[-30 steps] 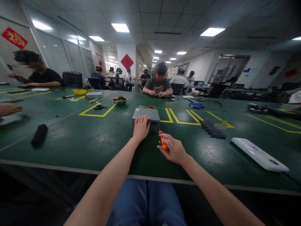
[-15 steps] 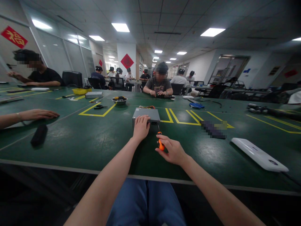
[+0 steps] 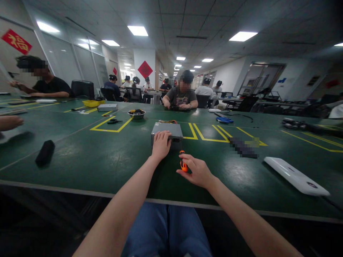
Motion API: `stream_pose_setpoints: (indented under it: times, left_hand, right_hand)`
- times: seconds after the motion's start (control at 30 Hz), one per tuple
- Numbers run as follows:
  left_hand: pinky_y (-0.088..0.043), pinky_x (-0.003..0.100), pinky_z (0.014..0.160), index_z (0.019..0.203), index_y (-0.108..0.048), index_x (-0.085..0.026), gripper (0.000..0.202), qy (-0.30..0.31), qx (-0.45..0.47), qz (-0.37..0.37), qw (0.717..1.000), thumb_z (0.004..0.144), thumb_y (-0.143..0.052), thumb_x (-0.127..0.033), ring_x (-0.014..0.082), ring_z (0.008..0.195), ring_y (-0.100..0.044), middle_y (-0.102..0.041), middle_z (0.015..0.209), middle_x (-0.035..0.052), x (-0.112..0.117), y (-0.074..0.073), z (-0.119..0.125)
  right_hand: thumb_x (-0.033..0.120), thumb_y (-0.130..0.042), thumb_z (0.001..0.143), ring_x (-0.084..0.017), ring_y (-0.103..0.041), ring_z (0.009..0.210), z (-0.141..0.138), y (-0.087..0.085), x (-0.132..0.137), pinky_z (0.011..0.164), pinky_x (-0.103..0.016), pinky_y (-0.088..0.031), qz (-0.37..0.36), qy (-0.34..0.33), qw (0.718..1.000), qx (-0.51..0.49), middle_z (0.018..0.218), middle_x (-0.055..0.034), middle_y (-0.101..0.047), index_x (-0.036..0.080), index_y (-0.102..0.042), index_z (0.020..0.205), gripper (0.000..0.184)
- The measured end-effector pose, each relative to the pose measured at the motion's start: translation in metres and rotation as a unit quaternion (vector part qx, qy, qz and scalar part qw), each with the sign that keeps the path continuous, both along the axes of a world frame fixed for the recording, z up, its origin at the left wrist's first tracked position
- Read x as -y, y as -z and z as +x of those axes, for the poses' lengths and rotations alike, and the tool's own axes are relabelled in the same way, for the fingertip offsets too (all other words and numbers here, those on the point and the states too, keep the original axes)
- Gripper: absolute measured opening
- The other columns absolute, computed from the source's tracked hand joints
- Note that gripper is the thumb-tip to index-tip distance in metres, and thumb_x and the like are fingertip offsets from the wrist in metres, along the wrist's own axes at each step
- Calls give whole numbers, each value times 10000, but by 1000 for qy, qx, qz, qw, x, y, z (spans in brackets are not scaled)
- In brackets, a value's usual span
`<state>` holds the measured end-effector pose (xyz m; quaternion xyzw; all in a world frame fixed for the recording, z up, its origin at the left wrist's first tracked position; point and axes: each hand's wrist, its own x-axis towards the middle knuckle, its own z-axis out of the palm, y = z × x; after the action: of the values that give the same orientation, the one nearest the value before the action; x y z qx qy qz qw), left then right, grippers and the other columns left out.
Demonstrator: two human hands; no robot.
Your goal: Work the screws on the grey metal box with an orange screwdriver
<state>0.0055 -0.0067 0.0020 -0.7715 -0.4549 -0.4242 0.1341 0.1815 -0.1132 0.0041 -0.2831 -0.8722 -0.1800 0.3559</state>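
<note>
A grey metal box (image 3: 171,130) lies on the green table (image 3: 107,160) in front of me. My left hand (image 3: 160,144) rests on its near left corner, fingers curled over the top edge. My right hand (image 3: 197,170) is closed on an orange-handled screwdriver (image 3: 183,165), whose thin shaft points up toward the box's near right side. Coloured wires (image 3: 167,121) show behind the box.
A white flat device (image 3: 296,175) lies at the right, a black case (image 3: 45,152) at the left. A metal bowl (image 3: 136,114), yellow tape lines (image 3: 112,130), a yellow tray (image 3: 93,103). A neighbour's hand (image 3: 9,122) at the left edge. Several people sit beyond.
My right hand shifted the screwdriver slightly left and turned it more upright. The neighbour's hand at the left reached out over the table, then drew back. My left hand stayed.
</note>
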Motion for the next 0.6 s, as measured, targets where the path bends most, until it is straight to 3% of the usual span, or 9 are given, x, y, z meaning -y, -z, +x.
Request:
stream_pose_setpoints:
  times: [0.17,0.4,0.6]
  left_hand:
    - [-250,405,1068,1102,-482,-227,275,-1,3,-2,1000,833,-443,-190,185,1181,-440,-543,1215,42,-2,1,1]
    - [-250,392,1072,1092,-483,-231,259,-1,-1,0,1000,837,-444,-199,182,1177,-443,-548,1208,30,-2,1,0]
    - [-247,394,1074,1091,-481,-232,258,-2,0,-4,1000,839,-439,-196,176,1182,-440,-546,1212,31,-1,0,0]
  right_hand:
    - [305,-430,887,-208,-599,960,0,-4,3,737,-313,-523,-33,-7,998,53,1162,-159,-527,153,-434,1162,314]
    - [391,-547,837,-216,-623,914,1,3,-2,701,-311,-531,-4,-18,999,-33,1076,-157,-578,167,-418,1019,316]
    - [314,-454,881,-209,-608,939,4,-2,2,719,-309,-522,-21,3,998,56,1158,-159,-522,166,-441,1148,306]
